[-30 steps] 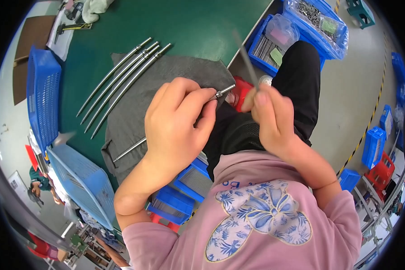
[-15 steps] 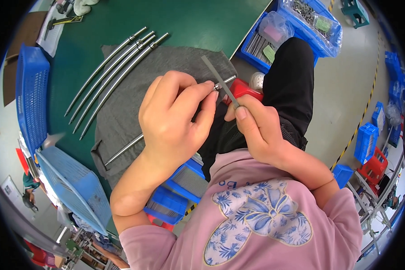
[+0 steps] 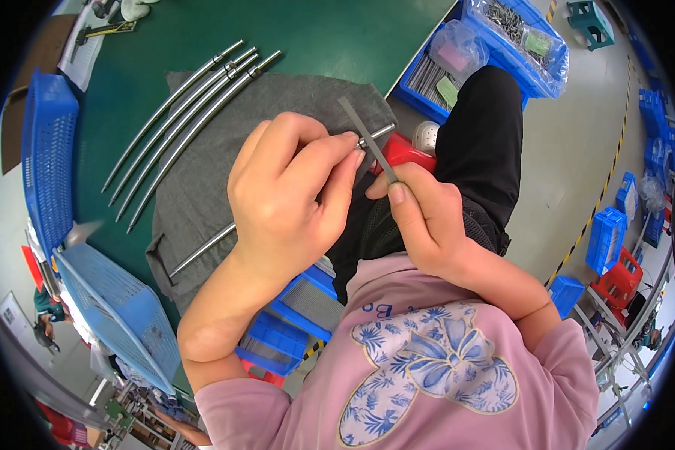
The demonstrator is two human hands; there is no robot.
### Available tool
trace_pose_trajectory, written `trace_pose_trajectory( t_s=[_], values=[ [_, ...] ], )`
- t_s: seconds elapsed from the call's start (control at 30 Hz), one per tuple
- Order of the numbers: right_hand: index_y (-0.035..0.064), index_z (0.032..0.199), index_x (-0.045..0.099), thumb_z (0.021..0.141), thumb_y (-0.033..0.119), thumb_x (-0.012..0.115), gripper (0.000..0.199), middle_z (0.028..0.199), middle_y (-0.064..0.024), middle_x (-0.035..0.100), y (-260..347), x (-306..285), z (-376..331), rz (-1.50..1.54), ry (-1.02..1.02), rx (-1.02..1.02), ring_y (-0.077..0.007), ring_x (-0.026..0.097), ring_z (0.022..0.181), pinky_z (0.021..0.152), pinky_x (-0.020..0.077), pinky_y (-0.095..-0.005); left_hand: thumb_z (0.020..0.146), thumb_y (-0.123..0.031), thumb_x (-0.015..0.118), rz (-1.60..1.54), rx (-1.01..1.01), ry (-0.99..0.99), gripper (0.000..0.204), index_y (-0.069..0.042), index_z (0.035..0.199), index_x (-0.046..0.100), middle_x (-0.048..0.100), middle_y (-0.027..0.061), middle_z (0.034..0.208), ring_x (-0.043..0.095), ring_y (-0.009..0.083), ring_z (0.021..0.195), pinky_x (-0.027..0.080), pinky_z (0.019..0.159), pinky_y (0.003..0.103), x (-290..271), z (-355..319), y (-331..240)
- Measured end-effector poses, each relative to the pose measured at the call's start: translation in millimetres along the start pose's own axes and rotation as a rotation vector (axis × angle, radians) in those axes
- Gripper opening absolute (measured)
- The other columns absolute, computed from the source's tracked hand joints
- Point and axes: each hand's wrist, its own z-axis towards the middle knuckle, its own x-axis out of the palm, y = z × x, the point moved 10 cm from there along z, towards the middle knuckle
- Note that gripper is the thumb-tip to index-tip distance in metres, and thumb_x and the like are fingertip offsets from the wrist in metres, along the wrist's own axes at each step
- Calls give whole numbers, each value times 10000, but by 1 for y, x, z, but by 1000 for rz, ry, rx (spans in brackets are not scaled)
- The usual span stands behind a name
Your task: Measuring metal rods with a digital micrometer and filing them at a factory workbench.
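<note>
My left hand [image 3: 281,191] is closed around a slim shiny metal rod [image 3: 202,250], pinching it near its collared end between thumb and fingers. That end sticks out past the fingertips, while the tapered other end shows beyond my wrist, above the cloth. In my right hand [image 3: 427,214], thumb and fingers grip a flat grey file [image 3: 356,118]. The file crosses the rod's end just beyond my left fingertips and appears to touch it. Several similar metal rods [image 3: 174,124] lie side by side to the left, partly on a dark grey cloth [image 3: 307,94].
A green tabletop [image 3: 322,37] carries the cloth. Blue perforated baskets [image 3: 120,307] stand along the left. Blue bins [image 3: 409,94] with metal parts and bags are at the upper right. Beneath my left arm sit more blue bins [image 3: 274,341]. A red stool [image 3: 401,152] shows beyond my hands.
The file has shifted slightly along the rod's end, and my right hand with it. My left hand keeps its hold on the rod. The whole view has moved a little.
</note>
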Motion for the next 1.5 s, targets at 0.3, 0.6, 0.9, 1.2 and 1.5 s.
trace_pose_trajectory(
  t_s=[0.3, 0.6, 0.9, 1.2, 1.5],
  values=[
    [7, 700, 518, 742, 4, 482, 55, 538, -118, 509, 19, -4, 18, -140, 15, -82, -242, 520, 445, 418, 390, -279, 546, 26, 662, -26, 29, -31, 166, -25, 686, 588, 501, 48, 655, 466, 187, 541, 373, 456, 276, 0, 0, -1],
    [10, 711, 509, 758, 27, 485, 56, 527, -117, 500, 13, -2, 12, -139, -64, -123, -239, 524, 448, 420, 391, -289, 542, 39, 656, -54, 5, -23, 165, -19, 671, 571, 497, 52, 645, 459, 195, 528, 364, 447, 279, 2, -1, 0],
    [0, 739, 490, 769, 25, 466, 45, 557, -131, 522, 7, 2, 5, -52, -44, -38, -284, 540, 491, 440, 407, -314, 539, 42, 652, -67, -8, -35, 157, -21, 649, 559, 488, 51, 633, 453, 197, 518, 361, 443, 282, 1, -1, 4],
    [8, 739, 488, 782, 23, 440, 66, 536, -120, 508, 15, -3, 12, -49, -86, -127, -277, 539, 477, 452, 415, -306, 537, 47, 653, -82, -8, -39, 159, -23, 631, 545, 484, 53, 624, 452, 201, 515, 360, 443, 283, 2, 1, 3],
    [13, 771, 470, 780, 42, 445, 39, 575, -131, 529, 7, 2, 9, -106, -48, -58, -305, 543, 519, 464, 421, -347, 536, 56, 648, -63, -13, -28, 162, -22, 629, 540, 488, 57, 627, 460, 201, 520, 366, 447, 278, 3, 1, 1]
  ],
)
